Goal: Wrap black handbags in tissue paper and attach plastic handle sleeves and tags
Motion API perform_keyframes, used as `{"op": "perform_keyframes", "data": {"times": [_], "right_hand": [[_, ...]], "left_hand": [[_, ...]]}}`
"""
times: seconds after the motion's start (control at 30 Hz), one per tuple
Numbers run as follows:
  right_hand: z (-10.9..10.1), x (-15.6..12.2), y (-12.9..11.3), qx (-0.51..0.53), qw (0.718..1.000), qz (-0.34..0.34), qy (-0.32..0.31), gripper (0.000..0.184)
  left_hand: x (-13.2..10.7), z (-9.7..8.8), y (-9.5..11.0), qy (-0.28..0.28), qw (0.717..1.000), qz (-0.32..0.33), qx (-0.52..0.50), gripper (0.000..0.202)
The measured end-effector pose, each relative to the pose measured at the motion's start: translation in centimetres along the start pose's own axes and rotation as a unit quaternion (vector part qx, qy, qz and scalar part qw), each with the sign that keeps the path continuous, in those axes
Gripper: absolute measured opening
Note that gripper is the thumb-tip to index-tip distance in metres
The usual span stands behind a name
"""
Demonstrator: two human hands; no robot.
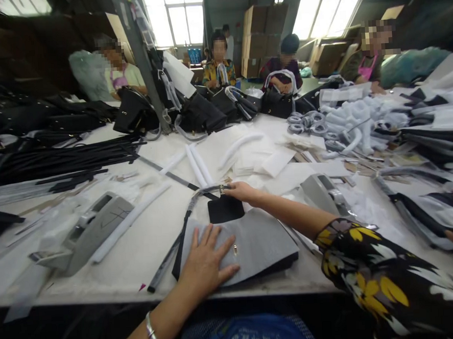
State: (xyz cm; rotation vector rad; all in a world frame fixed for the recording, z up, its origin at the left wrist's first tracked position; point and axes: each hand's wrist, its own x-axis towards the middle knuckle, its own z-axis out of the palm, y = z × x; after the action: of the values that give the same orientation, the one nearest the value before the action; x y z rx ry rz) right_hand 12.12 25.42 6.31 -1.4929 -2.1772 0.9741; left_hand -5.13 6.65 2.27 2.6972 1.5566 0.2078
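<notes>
Left hand lies on 1 bag, fingers spread; right hand grasps 1 strap beside 1 buckle. Bench carries 2 dispensers.

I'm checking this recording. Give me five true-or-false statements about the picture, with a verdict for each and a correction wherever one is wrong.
1. The left hand lies with its fingers spread on the grey front of the bag. True.
2. The right hand is also flat on the bag's grey front. False: it is at the handle, next to the metal buckle.
3. The flowered sleeve is on the right arm. True.
4. The silver bracelet is on the right wrist. False: it is on the left wrist.
5. A grey tape dispenser stands to the left of the bag. True.
</notes>
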Motion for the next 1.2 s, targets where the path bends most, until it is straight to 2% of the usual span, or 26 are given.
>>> {"op": "perform_keyframes", "data": {"times": [0.1, 0.2, 0.3, 0.4, 0.6, 0.7, 0.9, 1.07, 1.2], "right_hand": [[-0.7, -2.5, -0.8, 0.047, 0.998, -0.029, 0.003, 0.036], [-1.3, -7.0, -0.9, 0.078, 0.988, -0.130, -0.019, 0.030], [-0.9, -11.3, 0.3, 0.051, 0.963, -0.256, -0.063, 0.038], [0.6, -13.7, 2.3, -0.003, 0.948, -0.308, -0.078, 0.048], [2.8, -14.2, 4.9, -0.034, 0.937, -0.342, -0.056, 0.039], [3.3, -14.1, 5.3, -0.030, 0.937, -0.344, -0.043, 0.038], [3.7, -14.2, 5.3, -0.054, 0.937, -0.342, -0.039, 0.035], [3.3, -14.3, 4.1, -0.117, 0.936, -0.323, -0.074, 0.036], [3.0, -14.0, 3.0, -0.177, 0.928, -0.318, -0.082, 0.031]], "left_hand": [[0.0, -0.2, 0.1, 0.019, 1.000, -0.004, -0.018, 0.062], [0.0, -0.3, 0.1, 0.054, 0.998, 0.000, -0.026, 0.062], [-0.1, -0.3, 0.0, 0.077, 0.996, 0.011, -0.035, 0.060], [-0.4, 0.0, 0.0, 0.108, 0.993, 0.018, -0.044, 0.058], [-1.7, 0.5, 0.2, 0.200, 0.978, 0.031, -0.041, 0.049], [-2.0, 0.2, 0.5, 0.228, 0.970, 0.075, -0.035, 0.041], [-1.6, -0.4, 0.8, 0.202, 0.965, 0.160, -0.043, 0.033], [-1.4, -0.4, 0.8, 0.173, 0.971, 0.156, -0.053, 0.023], [-1.3, -0.4, 0.7, 0.143, 0.975, 0.156, -0.061, 0.023]]}}
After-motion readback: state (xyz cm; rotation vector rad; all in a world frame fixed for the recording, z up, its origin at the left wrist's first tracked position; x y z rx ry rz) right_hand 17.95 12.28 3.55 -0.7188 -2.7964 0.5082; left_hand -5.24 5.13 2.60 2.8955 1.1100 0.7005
